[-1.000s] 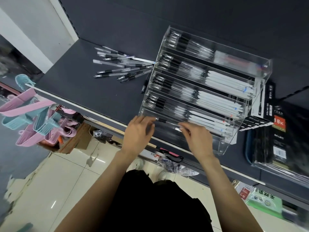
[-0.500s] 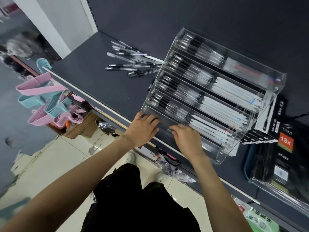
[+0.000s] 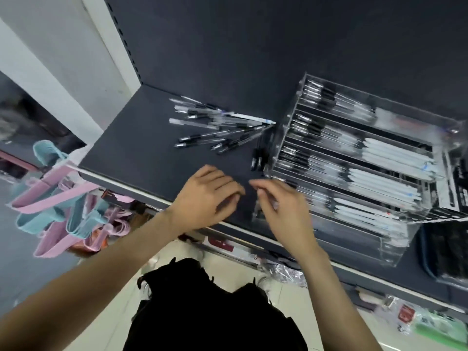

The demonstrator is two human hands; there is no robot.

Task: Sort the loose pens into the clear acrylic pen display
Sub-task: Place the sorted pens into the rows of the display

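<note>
Both hands have come off the front tier of the clear acrylic stepped pen display [image 3: 374, 173] and now hover left of its near corner, above the dark grey shelf [image 3: 141, 148]; the view has also swung left. Display tiers hold rows of black-capped clear pens on the left side and white-barrelled pens on the right; lowest front tier looks nearly bare, though blur makes that unsure. Loose pile of clear-barrelled black-tipped pens [image 3: 217, 127] lies on the shelf behind the hands, just left of the display, with two black pens [image 3: 257, 158] apart from it near the display's side wall. Left hand [image 3: 202, 198]: palm down, fingers loosely curled, nothing visibly held. Right hand [image 3: 281, 209]: fingers bent, thumb and forefinger tips close together; cannot tell if they pinch anything. Pink and blue plastic hangers [image 3: 58, 206] hang below the shelf, left.
</note>
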